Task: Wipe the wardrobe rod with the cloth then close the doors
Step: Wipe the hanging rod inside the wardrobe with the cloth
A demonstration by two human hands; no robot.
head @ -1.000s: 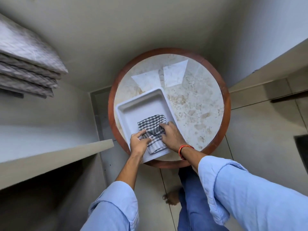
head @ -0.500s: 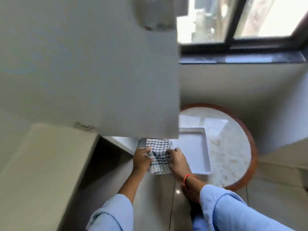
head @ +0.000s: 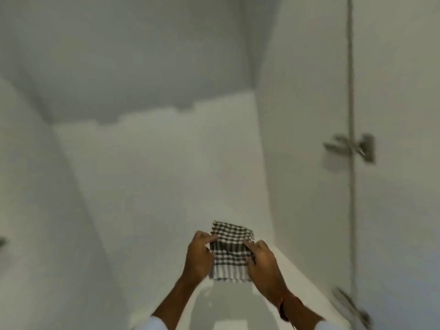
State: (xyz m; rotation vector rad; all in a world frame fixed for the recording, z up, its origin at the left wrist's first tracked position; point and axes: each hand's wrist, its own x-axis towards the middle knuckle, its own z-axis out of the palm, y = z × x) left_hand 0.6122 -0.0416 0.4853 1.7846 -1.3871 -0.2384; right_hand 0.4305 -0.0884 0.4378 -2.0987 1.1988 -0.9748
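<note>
Head view shows the cloth [head: 229, 251] held up in front of the open wardrobe interior [head: 152, 163], clamped between both hands: the left hand [head: 198, 254] is pinched on its left edge and the right hand [head: 262, 263] on its right edge, the hands kept apart by the width of the fold. No rod can be made out in this blurred frame, so wiping is judged not yet begun; the cloth has only been brought to the wardrobe, and both the wiping and the closing of the doors are left to do. A door [head: 392, 115] is seen standing open at the right, with a metal hinge [head: 350, 147] on its inner edge. The cloth is a small folded square, checked dark and white, striped along its lower edge, limp and dry-looking
</note>
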